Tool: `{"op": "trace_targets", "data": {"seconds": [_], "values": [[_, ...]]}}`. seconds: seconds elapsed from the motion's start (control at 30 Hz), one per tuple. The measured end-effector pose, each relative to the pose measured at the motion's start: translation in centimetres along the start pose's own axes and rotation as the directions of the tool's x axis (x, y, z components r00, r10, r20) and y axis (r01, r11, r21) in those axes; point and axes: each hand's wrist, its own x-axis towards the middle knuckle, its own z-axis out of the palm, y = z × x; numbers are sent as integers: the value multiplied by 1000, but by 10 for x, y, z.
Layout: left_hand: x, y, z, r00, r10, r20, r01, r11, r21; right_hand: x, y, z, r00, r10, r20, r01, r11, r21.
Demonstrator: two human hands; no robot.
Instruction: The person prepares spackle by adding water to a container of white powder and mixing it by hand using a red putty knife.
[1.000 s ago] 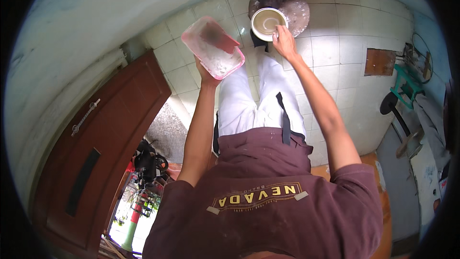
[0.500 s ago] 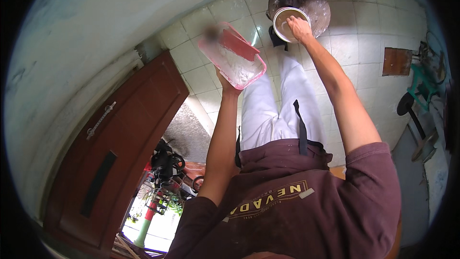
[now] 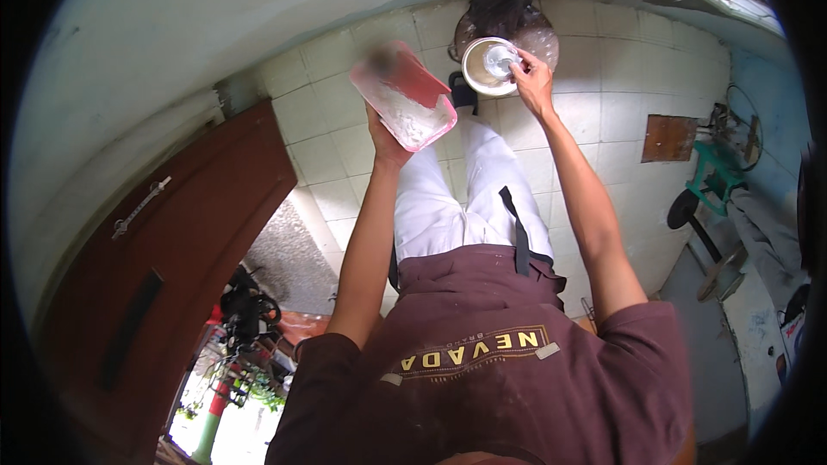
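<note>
My left hand (image 3: 388, 139) is closed round the near underside of a pink rectangular plastic tub (image 3: 450, 123). White powdery or pasty stuff (image 3: 409, 119) lies in its near part, and a flat red piece (image 3: 420, 77) rests across it. To the right, my right hand (image 3: 534, 84) pinches a small clear plastic cup (image 3: 498, 60) by its edge. The cup is over the mouth of a round white bucket (image 3: 470, 79); whether it touches what is inside cannot be told. A dark blurred spot hides the far left end of the tub.
The bucket is by a round, white-spotted surface (image 3: 541, 36) bearing a black cloth or bag (image 3: 501, 7). A brown door (image 3: 198, 232) stands at left, beside a doorway with a motorbike (image 3: 245, 306). At right are a green plastic stool (image 3: 713, 174) and a brown floor panel (image 3: 668, 138).
My right hand, earlier reaching down inside the bucket, has come up to its rim with the clear cup now showing. The whole view has shifted a little; the tub stays in my left hand.
</note>
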Motion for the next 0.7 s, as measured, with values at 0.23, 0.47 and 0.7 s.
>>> {"op": "trace_targets", "data": {"seconds": [0.23,0.47,0.7], "values": [[7,-7,34,996,1,91,3,999,-40,-67,-157,-69,966,-258,-31,260,961,96],[21,-20,84,987,-28,161,50,990,-134,-98,-248,-99,838,-545,-34,528,825,-200],[27,-31,113,966,0,259,66,967,-246,-106,-280,-90,691,-723,6,676,642,-361]]}}
